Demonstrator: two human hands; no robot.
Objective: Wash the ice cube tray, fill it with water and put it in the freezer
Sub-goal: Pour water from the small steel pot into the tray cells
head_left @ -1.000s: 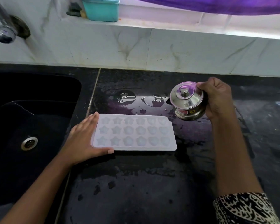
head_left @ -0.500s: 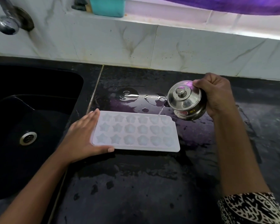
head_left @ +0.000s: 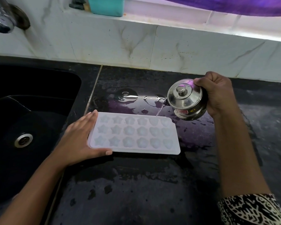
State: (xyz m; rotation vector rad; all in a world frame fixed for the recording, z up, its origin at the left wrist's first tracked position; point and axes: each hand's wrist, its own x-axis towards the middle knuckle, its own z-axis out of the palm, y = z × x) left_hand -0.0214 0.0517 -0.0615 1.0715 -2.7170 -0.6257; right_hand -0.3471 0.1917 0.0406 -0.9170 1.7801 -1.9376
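Note:
A white ice cube tray (head_left: pixel 134 133) with star, flower and heart moulds lies flat on the wet black counter (head_left: pixel 136 184). My left hand (head_left: pixel 79 140) holds its left end, thumb along the front edge and fingers along the side. My right hand (head_left: pixel 217 93) grips a small lidded steel pot (head_left: pixel 186 99), tipped toward the tray. A thin stream of water (head_left: pixel 159 111) falls from the pot onto the tray's far right edge.
A black sink (head_left: pixel 23 127) with a metal drain (head_left: pixel 23 140) lies left of the counter. A steel tap (head_left: pixel 2 21) sticks out of the white marble wall above it. A teal box (head_left: pixel 106 5) stands on the ledge. Puddles (head_left: pixel 126 95) sit behind the tray.
The pot has tilted further toward the tray and water now runs from it; a second ago no stream showed. My left hand has stayed on the tray's left end.

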